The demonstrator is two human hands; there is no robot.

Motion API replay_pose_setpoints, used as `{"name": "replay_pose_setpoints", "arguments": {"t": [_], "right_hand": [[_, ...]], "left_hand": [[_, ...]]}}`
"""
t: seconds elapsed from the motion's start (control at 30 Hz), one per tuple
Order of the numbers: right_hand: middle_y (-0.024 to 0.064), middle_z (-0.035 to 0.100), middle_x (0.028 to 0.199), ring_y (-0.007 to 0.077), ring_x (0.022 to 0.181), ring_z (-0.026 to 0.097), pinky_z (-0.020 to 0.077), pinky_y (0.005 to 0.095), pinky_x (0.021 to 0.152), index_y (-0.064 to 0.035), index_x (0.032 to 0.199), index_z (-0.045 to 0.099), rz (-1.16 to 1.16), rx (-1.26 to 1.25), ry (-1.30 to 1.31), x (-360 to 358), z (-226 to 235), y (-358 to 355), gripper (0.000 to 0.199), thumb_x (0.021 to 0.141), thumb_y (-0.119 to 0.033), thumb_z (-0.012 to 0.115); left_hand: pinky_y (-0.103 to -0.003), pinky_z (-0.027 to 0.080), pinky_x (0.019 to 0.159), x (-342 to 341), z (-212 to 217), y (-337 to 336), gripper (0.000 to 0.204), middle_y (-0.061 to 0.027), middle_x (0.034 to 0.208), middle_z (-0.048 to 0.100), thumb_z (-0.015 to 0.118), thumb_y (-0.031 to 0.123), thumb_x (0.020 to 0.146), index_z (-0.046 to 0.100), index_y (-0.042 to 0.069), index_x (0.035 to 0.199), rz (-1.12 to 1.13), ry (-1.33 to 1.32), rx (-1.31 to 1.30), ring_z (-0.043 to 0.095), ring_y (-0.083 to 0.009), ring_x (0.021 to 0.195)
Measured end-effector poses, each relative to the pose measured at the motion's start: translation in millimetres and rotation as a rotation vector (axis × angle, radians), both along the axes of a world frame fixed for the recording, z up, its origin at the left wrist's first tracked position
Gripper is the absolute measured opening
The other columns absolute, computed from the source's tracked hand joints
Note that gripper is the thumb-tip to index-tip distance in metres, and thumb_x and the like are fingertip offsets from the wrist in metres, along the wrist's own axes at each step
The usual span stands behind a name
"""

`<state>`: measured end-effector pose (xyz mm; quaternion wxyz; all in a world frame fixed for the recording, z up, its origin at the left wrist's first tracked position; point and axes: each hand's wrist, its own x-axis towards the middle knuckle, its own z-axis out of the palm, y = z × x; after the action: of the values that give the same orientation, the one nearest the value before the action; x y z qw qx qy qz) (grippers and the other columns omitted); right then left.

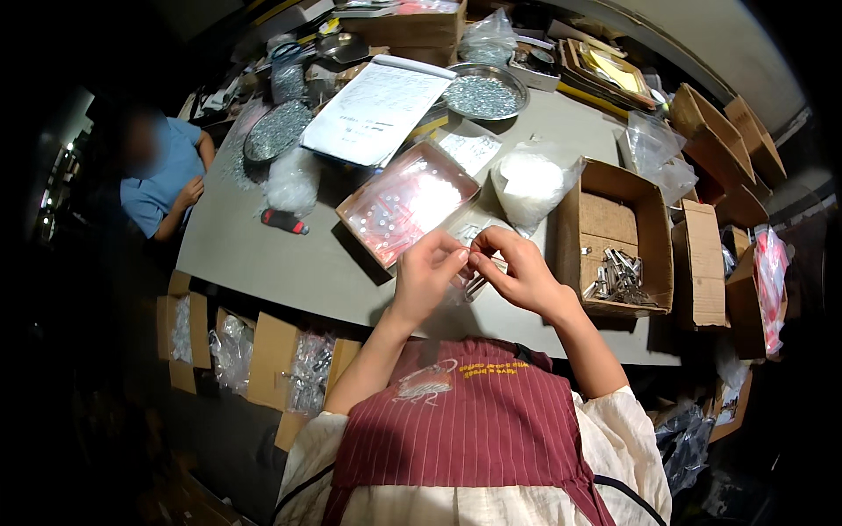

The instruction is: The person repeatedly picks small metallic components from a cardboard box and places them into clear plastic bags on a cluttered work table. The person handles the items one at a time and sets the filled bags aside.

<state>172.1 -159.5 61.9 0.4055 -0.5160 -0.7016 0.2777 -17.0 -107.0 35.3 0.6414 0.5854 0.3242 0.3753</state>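
Close together over the near edge of the table, my left hand (424,277) and my right hand (519,273) both pinch the top of a small clear plastic bag (458,294). Shiny metal pieces (474,287) show below my fingers, seemingly inside the bag; their exact kind is too small to tell. Just beyond my left hand lies a shallow cardboard box (383,260) of clear bags with pinkish-red edges and small white dots. To the right of my right hand, an open cardboard box (664,263) holds a loose pile of metal parts (621,276).
A bag of white pieces (529,182) stands beyond my hands. Farther back are a clipboard with papers (379,110) and metal bowls of small parts (485,93). A red-and-black tool (285,221) lies left. A person in blue (162,175) is at the table's left side.
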Motion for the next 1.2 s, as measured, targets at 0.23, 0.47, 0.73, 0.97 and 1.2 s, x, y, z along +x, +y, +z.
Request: {"name": "replay_pose_setpoints", "arguments": {"t": [0.23, 0.47, 0.73, 0.97, 1.2], "right_hand": [[0.0101, 0.064, 0.078, 0.0246, 0.074, 0.061, 0.0483, 0.0371, 0.067, -0.0010, 0.087, 0.061, 0.072, 0.084, -0.059, -41.7, -16.3, 31.4, 0.012, 0.086, -0.013, 0.063], [0.0174, 0.068, 0.086, 0.0327, 0.072, 0.067, 0.0523, 0.0435, 0.068, -0.0010, 0.095, 0.064, -0.003, 0.038, -0.125, -69.2, -86.6, 115.3, 0.019, 0.087, -0.018, 0.067], [0.0169, 0.066, 0.093, 0.0365, 0.085, 0.067, 0.0522, 0.0473, 0.078, -0.0037, 0.099, 0.068, -0.012, 0.129, -0.484, -77.2, -152.3, 178.7, 0.029, 0.082, -0.025, 0.078], [0.0040, 0.074, 0.096, 0.0101, 0.086, 0.063, 0.0495, 0.0267, 0.079, 0.0045, 0.107, 0.076, 0.016, -0.389, 0.398, -69.5, -100.1, 136.1, 0.032, 0.103, -0.025, 0.064], [0.0035, 0.068, 0.120, 0.0107, 0.112, 0.059, 0.0448, 0.0280, 0.100, 0.0010, 0.116, 0.073, 0.037, -0.475, 0.713, -72.3, -101.8, 36.9, 0.030, 0.102, -0.025, 0.066]], "left_hand": [[-0.029, 0.055, 0.073, -68.0, -20.5, 2.8, 0.012, -0.0106, 0.088, 0.073, 0.064, 0.011, 0.097, 0.063, -0.001, 0.101, 0.303, -0.138, -0.047, 0.069, -0.0141, 0.078], [-0.026, 0.054, 0.070, -212.5, -85.3, -24.3, 0.018, -0.0053, 0.090, 0.069, 0.058, 0.018, 0.105, 0.061, 0.000, 0.104, 0.891, 0.117, 0.192, 0.065, -0.0126, 0.077], [-0.029, 0.056, 0.078, -291.5, -146.6, -83.5, 0.015, -0.0097, 0.092, 0.072, 0.057, 0.009, 0.104, 0.062, -0.002, 0.112, 1.013, 0.341, 0.057, 0.068, -0.0155, 0.085], [-0.030, 0.055, 0.085, -203.8, -116.7, -49.7, 0.019, -0.0115, 0.101, 0.073, 0.060, 0.009, 0.103, 0.063, 0.000, 0.119, 0.730, 0.233, 0.038, 0.069, -0.0162, 0.095], [-0.025, 0.055, 0.083, -98.2, -57.1, -0.6, 0.027, -0.0062, 0.106, 0.069, 0.070, 0.011, 0.097, 0.062, 0.001, 0.120, 0.276, -0.052, -0.146, 0.066, -0.0119, 0.093]]}}
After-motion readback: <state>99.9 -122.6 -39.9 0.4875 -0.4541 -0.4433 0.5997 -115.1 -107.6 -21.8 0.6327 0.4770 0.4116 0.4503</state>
